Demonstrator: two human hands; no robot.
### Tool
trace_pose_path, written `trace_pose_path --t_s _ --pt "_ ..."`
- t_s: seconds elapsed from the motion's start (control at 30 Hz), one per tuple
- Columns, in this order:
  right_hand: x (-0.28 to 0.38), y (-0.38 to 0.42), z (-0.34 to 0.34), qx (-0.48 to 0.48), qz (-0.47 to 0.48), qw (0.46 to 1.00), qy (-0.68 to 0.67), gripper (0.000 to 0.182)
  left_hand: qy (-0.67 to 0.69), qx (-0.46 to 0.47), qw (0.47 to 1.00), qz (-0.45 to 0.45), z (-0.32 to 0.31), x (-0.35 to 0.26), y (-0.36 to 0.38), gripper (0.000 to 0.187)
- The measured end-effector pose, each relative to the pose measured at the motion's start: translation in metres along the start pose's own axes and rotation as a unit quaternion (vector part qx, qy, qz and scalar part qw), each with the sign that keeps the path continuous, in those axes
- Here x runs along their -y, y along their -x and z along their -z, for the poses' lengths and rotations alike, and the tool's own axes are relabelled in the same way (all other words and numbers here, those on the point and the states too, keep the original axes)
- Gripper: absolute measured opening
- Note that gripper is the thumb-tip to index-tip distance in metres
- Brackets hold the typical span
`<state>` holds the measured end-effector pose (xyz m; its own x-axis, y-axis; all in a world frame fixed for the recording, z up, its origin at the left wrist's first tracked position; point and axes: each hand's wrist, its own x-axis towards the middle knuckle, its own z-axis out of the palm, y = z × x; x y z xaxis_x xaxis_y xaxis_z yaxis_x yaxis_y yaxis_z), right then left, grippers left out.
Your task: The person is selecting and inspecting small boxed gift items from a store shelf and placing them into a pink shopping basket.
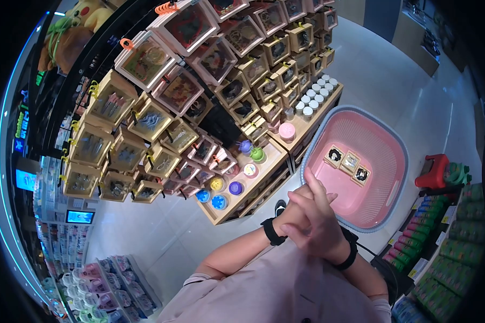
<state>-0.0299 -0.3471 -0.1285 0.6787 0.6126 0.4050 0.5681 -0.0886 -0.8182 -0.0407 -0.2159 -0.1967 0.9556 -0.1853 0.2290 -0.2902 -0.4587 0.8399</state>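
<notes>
My left hand (296, 214) and my right hand (322, 229) are clasped together in front of my body, right over left. No object shows between them. Part of my left hand's fingers is hidden behind the right hand. Both wrists wear black bands. Just beyond the hands stands a pink basket (334, 188) with a grey rim. Inside it lie three small wooden-framed boxes in a row: a left box (334, 156), a middle box (351, 161) and a right box (361, 174). The outer two hold dark items.
A rack of hanging framed boxes (148, 119) rises ahead and left. Below it, a wooden shelf (261, 185) carries colourful round containers and white-lidded jars (313, 97). Right of me are shelves of green and pink bottles (415, 231) and a red item (432, 171). Packaged goods (110, 285) stand lower left.
</notes>
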Motion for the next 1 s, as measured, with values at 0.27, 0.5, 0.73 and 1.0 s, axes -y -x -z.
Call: trace_pose_path --t_s 0.27,0.5,0.73,1.0 --pt "-0.003 0.005 0.002 -0.024 0.000 0.999 -0.025 0.055 0.005 0.026 1.000 0.014 0.000 0.004 0.000 0.032" --pt "-0.019 0.004 0.019 -0.088 0.005 0.980 0.180 0.048 -0.119 -0.088 0.989 0.028 0.011 -0.023 -0.015 0.033" --pt "-0.019 0.003 0.016 -0.049 -0.005 0.984 0.171 0.042 -0.331 -0.044 0.939 -0.085 0.021 -0.029 -0.018 0.032" --pt "-0.032 0.009 0.008 -0.048 -0.047 0.992 0.110 0.030 -0.260 -0.024 0.959 -0.109 0.009 0.002 -0.010 0.019"
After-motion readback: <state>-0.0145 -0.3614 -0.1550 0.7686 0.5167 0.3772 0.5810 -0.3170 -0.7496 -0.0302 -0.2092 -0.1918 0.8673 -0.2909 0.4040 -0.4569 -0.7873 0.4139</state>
